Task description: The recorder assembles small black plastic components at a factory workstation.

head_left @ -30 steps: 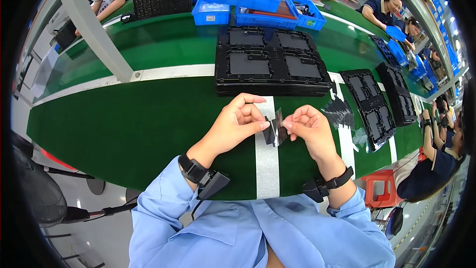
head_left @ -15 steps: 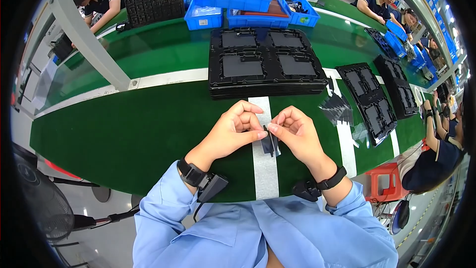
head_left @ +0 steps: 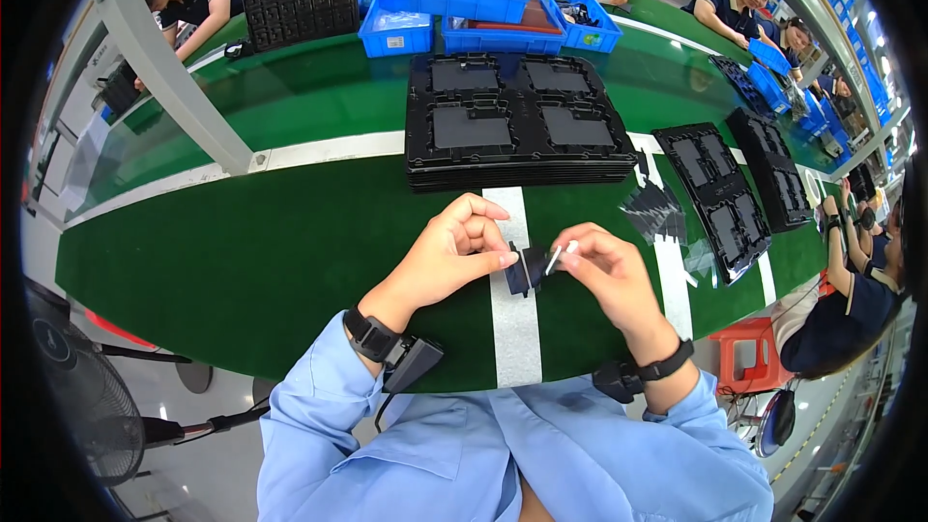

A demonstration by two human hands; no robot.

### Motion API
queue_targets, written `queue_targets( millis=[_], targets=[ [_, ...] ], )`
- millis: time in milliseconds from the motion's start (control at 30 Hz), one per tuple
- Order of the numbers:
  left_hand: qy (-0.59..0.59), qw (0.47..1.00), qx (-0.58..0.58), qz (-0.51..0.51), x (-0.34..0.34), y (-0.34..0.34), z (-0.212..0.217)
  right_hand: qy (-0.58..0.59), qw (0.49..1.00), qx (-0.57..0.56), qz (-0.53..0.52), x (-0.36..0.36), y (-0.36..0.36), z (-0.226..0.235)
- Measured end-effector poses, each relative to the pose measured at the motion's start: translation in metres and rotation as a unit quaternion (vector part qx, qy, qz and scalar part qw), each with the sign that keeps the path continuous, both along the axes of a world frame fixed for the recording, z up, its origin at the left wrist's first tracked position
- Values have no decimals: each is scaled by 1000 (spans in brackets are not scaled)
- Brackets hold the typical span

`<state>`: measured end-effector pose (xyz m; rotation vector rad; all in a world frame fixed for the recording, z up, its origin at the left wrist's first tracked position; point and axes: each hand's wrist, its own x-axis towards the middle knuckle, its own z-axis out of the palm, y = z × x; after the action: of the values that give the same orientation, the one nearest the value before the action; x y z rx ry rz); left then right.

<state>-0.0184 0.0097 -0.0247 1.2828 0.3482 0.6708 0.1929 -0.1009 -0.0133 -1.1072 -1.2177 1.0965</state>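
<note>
My left hand (head_left: 454, 256) pinches the left edge of a small black plastic part (head_left: 527, 269) held just above the green table (head_left: 242, 261). My right hand (head_left: 604, 271) grips the part's right side, and a thin clear strip of film shows between its fingertips. Both hands hover over a white stripe (head_left: 512, 319) on the table. Straight ahead sits a stack of black moulded trays (head_left: 512, 126), a little beyond the hands.
More black trays (head_left: 720, 193) lie at the right, with loose clear film pieces (head_left: 657, 213) beside them. Blue bins (head_left: 474, 0) stand at the back. Other people sit along the far side and the right edge. A grey post (head_left: 174, 77) rises at the left, a fan (head_left: 77, 387) stands below.
The hands have stayed together on the small black part. The view has shifted slightly, and the fingers have turned the part and pulled the clear strip a little to the right.
</note>
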Motion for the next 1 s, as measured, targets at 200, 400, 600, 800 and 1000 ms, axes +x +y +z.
queue_targets(
  millis=[200, 400, 600, 800, 1000],
  targets=[
    [55, 997, -43, 39, 2, 1, 0, -187, 952, -147, -193, 108, -52, 17],
    [307, 823, 468, 100, 4, -4, -2, -548, 751, -180, -320, 180, -74, 1],
    [356, 791, 479, 130, -2, -5, -2, -661, 627, -236, -337, 155, -58, 28],
    [362, 795, 476, 104, -2, -6, 2, -482, 875, -33, -38, 113, 36, 78],
    [351, 797, 479, 108, -3, -5, -2, -712, 701, -25, -28, 88, 168, 64]
  ],
)
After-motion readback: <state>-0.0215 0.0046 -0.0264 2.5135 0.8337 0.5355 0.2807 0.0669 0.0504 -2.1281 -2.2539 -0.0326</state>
